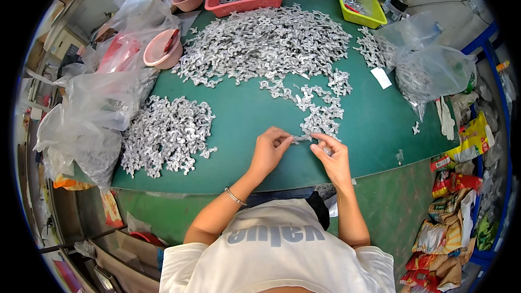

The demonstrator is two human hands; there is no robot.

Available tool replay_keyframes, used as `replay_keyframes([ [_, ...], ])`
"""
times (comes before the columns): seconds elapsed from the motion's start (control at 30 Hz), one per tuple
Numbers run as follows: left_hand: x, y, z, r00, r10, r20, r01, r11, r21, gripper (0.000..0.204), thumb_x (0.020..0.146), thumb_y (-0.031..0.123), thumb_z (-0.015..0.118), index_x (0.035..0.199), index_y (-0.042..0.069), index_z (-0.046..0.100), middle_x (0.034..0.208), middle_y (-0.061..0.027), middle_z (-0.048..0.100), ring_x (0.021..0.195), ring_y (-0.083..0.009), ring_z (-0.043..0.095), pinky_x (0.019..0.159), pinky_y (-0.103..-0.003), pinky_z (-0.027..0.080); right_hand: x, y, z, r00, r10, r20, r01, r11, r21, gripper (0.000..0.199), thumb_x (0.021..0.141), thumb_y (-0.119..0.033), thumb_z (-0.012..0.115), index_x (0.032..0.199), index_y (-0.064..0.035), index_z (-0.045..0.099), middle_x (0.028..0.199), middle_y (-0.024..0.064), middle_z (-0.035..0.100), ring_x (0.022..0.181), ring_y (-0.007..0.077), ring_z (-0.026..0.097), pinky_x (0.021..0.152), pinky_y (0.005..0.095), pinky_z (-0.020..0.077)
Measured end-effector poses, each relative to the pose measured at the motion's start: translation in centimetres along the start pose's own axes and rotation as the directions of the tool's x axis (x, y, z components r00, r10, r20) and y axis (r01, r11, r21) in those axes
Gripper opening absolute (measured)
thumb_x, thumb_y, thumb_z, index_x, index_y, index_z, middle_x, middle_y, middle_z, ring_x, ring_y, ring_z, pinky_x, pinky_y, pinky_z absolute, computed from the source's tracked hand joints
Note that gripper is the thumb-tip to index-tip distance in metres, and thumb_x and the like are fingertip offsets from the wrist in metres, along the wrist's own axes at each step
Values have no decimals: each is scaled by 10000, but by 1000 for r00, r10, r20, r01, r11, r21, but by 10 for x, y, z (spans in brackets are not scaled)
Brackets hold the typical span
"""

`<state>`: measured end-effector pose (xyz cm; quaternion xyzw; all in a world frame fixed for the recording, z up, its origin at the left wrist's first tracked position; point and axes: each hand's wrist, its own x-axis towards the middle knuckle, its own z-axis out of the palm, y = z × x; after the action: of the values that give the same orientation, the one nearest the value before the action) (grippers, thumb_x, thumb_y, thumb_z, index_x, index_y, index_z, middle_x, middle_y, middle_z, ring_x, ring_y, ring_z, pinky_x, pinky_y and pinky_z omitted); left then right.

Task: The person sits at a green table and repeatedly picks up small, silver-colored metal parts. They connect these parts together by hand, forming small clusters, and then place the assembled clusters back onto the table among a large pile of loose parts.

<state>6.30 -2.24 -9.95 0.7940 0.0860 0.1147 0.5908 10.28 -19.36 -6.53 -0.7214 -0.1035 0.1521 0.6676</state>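
Observation:
Small grey metal castings cover much of the green table. My left hand pinches one small metal casting between thumb and fingertips, just in front of a small cluster of castings. Close by on the right, my right hand is curled, with a grey metal piece showing between its thumb and fingers. Its fingertips are near the right end of the casting in my left hand; whether they touch it I cannot tell. A big heap of castings lies farther back, and a smaller pile on the left.
At the back stand a red basin with castings and a yellow-green basket. A pink bowl sits at the left edge. Clear plastic bags of castings flank the table, left and right. A white glove lies at the right edge.

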Motion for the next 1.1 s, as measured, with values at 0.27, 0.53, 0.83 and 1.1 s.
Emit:
replay_keyframes([
  [0.27,-10,56,-15,940,-210,270,313,847,-430,133,845,105,570,871,-23,593,762,-16,570,700,-70,523,606,-200,422,-11,-29,14,989,-122,-78,131,983,126,105,815,-50,587,899,4,618,714,-27,517,613,33,426,568,164,346],
  [0.53,-21,87,-24,946,-139,294,288,779,-557,181,843,52,552,979,-66,571,862,-99,613,764,-144,601,632,-237,464,-25,-56,7,996,-51,-72,64,980,191,105,818,-66,591,886,11,613,706,1,555,604,35,471,512,171,342],
  [0.83,-27,97,-30,957,-35,288,219,739,-637,182,810,-39,556,983,-97,566,927,-134,599,797,-163,595,728,-263,490,-35,-65,8,969,-216,-120,227,969,96,148,763,-46,649,889,26,621,708,38,585,610,69,527,544,181,388],
  [1.1,-29,98,-32,958,19,285,178,741,-647,133,842,-4,528,937,-74,589,916,-126,603,793,-152,589,717,-261,488,-36,-62,11,918,-367,-147,379,923,62,136,735,-28,662,847,32,615,695,64,573,599,97,502,540,206,381],
])
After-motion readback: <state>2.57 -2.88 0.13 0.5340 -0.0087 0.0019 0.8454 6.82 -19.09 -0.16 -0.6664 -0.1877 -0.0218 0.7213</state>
